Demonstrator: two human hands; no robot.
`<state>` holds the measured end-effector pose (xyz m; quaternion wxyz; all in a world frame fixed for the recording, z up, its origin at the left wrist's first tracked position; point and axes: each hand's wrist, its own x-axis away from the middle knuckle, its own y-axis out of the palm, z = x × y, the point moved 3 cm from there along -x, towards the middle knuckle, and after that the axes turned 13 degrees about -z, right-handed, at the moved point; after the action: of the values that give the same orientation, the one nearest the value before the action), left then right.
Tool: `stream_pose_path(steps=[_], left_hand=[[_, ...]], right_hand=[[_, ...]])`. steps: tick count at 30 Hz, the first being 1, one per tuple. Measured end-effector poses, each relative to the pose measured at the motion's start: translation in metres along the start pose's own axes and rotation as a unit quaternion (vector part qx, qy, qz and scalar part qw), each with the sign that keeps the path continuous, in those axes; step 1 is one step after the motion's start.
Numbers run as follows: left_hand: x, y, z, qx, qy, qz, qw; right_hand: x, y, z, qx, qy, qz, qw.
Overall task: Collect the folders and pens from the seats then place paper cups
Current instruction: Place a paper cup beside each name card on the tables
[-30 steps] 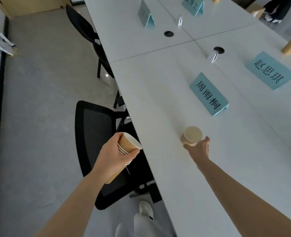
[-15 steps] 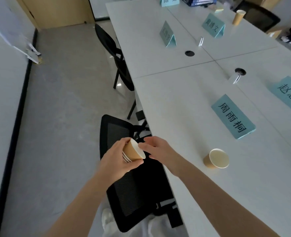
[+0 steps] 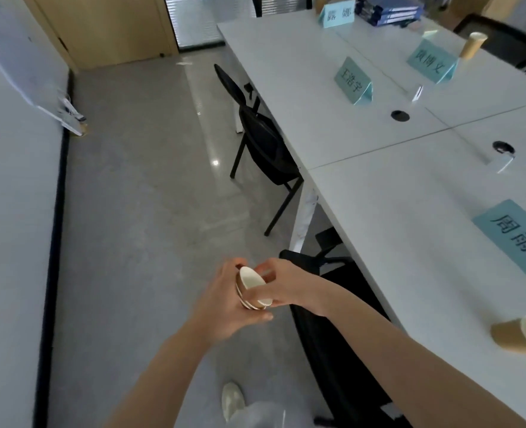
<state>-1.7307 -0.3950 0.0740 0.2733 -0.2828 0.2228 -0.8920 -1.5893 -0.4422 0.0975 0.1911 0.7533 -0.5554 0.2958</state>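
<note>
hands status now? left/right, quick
Left hand: grips the stack of paper cups.
Right hand: fingers pinch the top cup of that stack at its rim.

I see a nested stack of tan paper cups (image 3: 253, 288), white inside, tilted, mouths facing right, over the floor. One single cup (image 3: 521, 334) stands on the table near edge; blue folders (image 3: 389, 10) stacked far end.

The left hand (image 3: 224, 307) grips a stack of paper cups (image 3: 250, 288) from below, its fingers (image 3: 255, 316) curled round the stack. The right hand (image 3: 286, 285) pinches the top cup's rim. Well right of the fingers, a single paper cup (image 3: 518, 335) stands on the white table (image 3: 394, 211); beyond it sits a teal name card (image 3: 515, 236). A black chair (image 3: 332, 319) stands just below the right hand.
</note>
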Motion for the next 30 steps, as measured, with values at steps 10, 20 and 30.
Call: stream_pose_path(steps=[10,20,30], left_hand=[[-0.043,-0.103,-0.028,0.016,0.036,0.029,0.999],[-0.178,-0.174,-0.016,-0.085,0.093,-0.005,0.992],[-0.317,-0.256,0.000,-0.053,0.087,-0.044,0.994]], right_hand=[[-0.070,-0.005,-0.070,-0.121,0.016,0.038,0.992],[-0.144,-0.106,-0.122,-0.230,-0.022,0.047,0.972],[-0.220,-0.226,-0.192,-0.206,-0.015,0.044,0.978]])
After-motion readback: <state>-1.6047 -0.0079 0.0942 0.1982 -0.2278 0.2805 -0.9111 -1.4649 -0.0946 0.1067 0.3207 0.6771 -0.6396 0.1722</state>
